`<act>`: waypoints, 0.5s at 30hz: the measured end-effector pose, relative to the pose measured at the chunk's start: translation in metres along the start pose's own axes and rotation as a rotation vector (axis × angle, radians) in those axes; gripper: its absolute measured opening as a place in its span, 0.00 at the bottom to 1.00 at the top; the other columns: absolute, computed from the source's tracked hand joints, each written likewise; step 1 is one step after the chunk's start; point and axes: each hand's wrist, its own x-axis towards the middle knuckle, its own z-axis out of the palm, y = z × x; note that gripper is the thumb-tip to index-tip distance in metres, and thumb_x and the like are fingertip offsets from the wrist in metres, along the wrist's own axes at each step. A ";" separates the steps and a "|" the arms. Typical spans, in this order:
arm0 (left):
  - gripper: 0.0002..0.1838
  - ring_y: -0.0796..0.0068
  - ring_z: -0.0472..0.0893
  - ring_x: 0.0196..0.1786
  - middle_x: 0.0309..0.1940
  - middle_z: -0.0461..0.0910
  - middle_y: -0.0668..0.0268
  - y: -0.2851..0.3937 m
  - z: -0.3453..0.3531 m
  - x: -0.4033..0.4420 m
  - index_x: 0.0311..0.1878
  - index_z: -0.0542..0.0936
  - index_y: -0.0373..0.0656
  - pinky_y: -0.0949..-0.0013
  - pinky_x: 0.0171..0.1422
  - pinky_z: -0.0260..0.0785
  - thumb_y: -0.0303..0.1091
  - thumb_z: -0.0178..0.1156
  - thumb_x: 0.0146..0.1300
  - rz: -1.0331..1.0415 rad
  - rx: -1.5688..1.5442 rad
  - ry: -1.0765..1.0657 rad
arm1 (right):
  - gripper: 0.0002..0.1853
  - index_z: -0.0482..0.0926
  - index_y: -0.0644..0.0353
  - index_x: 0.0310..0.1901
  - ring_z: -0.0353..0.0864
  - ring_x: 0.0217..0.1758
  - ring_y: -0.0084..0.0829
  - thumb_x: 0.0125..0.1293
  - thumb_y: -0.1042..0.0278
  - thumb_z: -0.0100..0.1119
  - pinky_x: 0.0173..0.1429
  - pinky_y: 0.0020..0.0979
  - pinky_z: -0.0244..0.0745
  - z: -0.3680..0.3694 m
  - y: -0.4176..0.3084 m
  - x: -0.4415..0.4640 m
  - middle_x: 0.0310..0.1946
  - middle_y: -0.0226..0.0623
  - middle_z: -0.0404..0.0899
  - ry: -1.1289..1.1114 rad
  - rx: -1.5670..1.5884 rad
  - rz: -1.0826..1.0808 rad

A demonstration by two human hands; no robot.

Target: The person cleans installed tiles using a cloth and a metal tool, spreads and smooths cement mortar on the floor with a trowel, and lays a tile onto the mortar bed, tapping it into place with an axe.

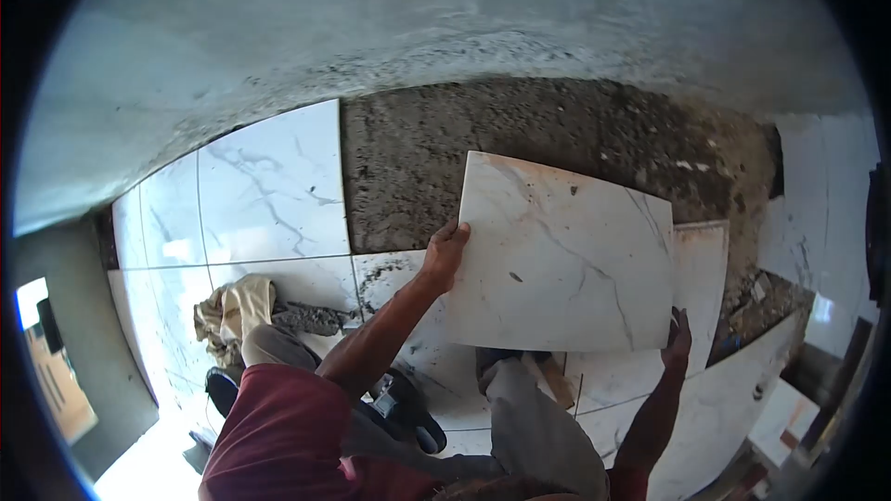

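A large white marble-patterned floor tile [557, 269], smudged with brown dirt, is held up in front of me. My left hand [446, 255] grips its left edge, thumb on the face and fingers behind. At the lower right corner, my right hand [678, 339] is closed around the edge. Beyond the tile lies a bed of dark, rough mortar [408, 158] along the wall. Part of that bed and of the floor is hidden behind the tile. Another white tile [703, 269] shows partly behind its right side.
Laid white tiles [269, 186] cover the floor at left. A beige cloth [237, 311] lies near my knee, beside a mortar-caked trowel-like piece [311, 318]. A bare grey wall [445, 9] runs along the far side. Rubble [756, 306] and more tiles [807, 204] are at right.
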 end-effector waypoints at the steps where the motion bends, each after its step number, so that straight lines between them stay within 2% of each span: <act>1: 0.17 0.74 0.78 0.45 0.42 0.79 0.65 0.001 -0.009 0.000 0.54 0.76 0.39 0.65 0.50 0.73 0.40 0.53 0.69 0.011 0.031 0.020 | 0.34 0.68 0.66 0.61 0.72 0.59 0.41 0.67 0.41 0.48 0.63 0.38 0.66 0.010 -0.002 0.012 0.57 0.49 0.72 -0.078 -0.178 0.052; 2: 0.18 0.75 0.77 0.45 0.41 0.79 0.65 0.001 -0.018 0.000 0.54 0.76 0.39 0.66 0.49 0.72 0.41 0.53 0.69 0.020 0.061 0.039 | 0.34 0.72 0.65 0.58 0.74 0.56 0.39 0.67 0.39 0.48 0.61 0.36 0.67 0.020 -0.004 0.023 0.53 0.49 0.76 -0.154 -0.359 0.100; 4: 0.18 0.76 0.76 0.43 0.39 0.78 0.66 0.018 -0.027 -0.022 0.52 0.76 0.38 0.68 0.49 0.71 0.43 0.54 0.69 0.099 0.165 0.086 | 0.33 0.78 0.67 0.52 0.77 0.46 0.31 0.68 0.39 0.46 0.52 0.31 0.69 0.040 0.006 0.033 0.42 0.46 0.80 -0.026 -1.037 -0.035; 5: 0.19 0.77 0.75 0.41 0.37 0.78 0.67 0.027 -0.031 -0.028 0.51 0.76 0.38 0.69 0.48 0.69 0.45 0.54 0.68 0.172 0.274 0.119 | 0.33 0.79 0.68 0.49 0.76 0.42 0.29 0.69 0.39 0.46 0.49 0.30 0.70 0.048 0.020 0.034 0.39 0.43 0.81 0.038 -0.973 -0.147; 6: 0.19 0.77 0.75 0.41 0.37 0.78 0.67 0.032 -0.039 -0.028 0.51 0.76 0.38 0.69 0.48 0.69 0.45 0.54 0.68 0.178 0.257 0.143 | 0.33 0.80 0.70 0.46 0.76 0.38 0.27 0.69 0.40 0.45 0.45 0.29 0.70 0.057 0.028 0.041 0.35 0.41 0.81 0.094 -0.911 -0.254; 7: 0.18 0.77 0.74 0.41 0.38 0.77 0.66 0.034 -0.048 -0.031 0.49 0.76 0.37 0.69 0.47 0.68 0.45 0.53 0.68 0.238 0.270 0.241 | 0.31 0.78 0.72 0.48 0.76 0.38 0.28 0.71 0.44 0.44 0.46 0.30 0.71 0.092 0.004 0.005 0.37 0.41 0.81 0.070 -1.044 -0.101; 8: 0.17 0.77 0.72 0.40 0.38 0.77 0.65 0.039 -0.058 -0.033 0.47 0.76 0.37 0.69 0.46 0.67 0.44 0.52 0.69 0.301 0.287 0.335 | 0.31 0.78 0.72 0.48 0.76 0.38 0.28 0.71 0.44 0.44 0.46 0.30 0.71 0.106 0.012 -0.001 0.37 0.41 0.81 0.052 -1.053 -0.105; 10: 0.18 0.77 0.72 0.41 0.37 0.77 0.64 0.035 -0.097 -0.015 0.45 0.76 0.37 0.69 0.46 0.67 0.45 0.52 0.68 0.391 0.320 0.364 | 0.29 0.78 0.72 0.49 0.78 0.45 0.34 0.72 0.48 0.43 0.53 0.34 0.70 0.123 0.018 -0.005 0.41 0.47 0.81 -0.071 -0.695 -0.298; 11: 0.19 0.77 0.72 0.41 0.37 0.76 0.64 0.034 -0.116 -0.002 0.44 0.77 0.36 0.69 0.45 0.67 0.46 0.52 0.68 0.477 0.362 0.371 | 0.29 0.78 0.72 0.49 0.78 0.45 0.34 0.72 0.48 0.43 0.53 0.34 0.70 0.138 0.020 -0.003 0.41 0.47 0.81 -0.080 -0.701 -0.306; 13: 0.20 0.77 0.72 0.40 0.35 0.77 0.64 0.041 -0.145 0.018 0.44 0.77 0.36 0.69 0.44 0.67 0.46 0.53 0.67 0.475 0.339 0.410 | 0.26 0.77 0.73 0.51 0.77 0.53 0.39 0.73 0.53 0.44 0.60 0.36 0.67 0.171 0.026 0.008 0.47 0.51 0.80 -0.149 -0.768 -0.676; 15: 0.21 0.76 0.73 0.37 0.33 0.77 0.63 0.062 -0.157 0.029 0.44 0.78 0.35 0.69 0.43 0.67 0.46 0.53 0.65 0.429 0.323 0.502 | 0.26 0.77 0.73 0.51 0.76 0.55 0.40 0.72 0.53 0.44 0.61 0.36 0.66 0.217 0.028 0.015 0.49 0.52 0.79 -0.127 -0.764 -0.671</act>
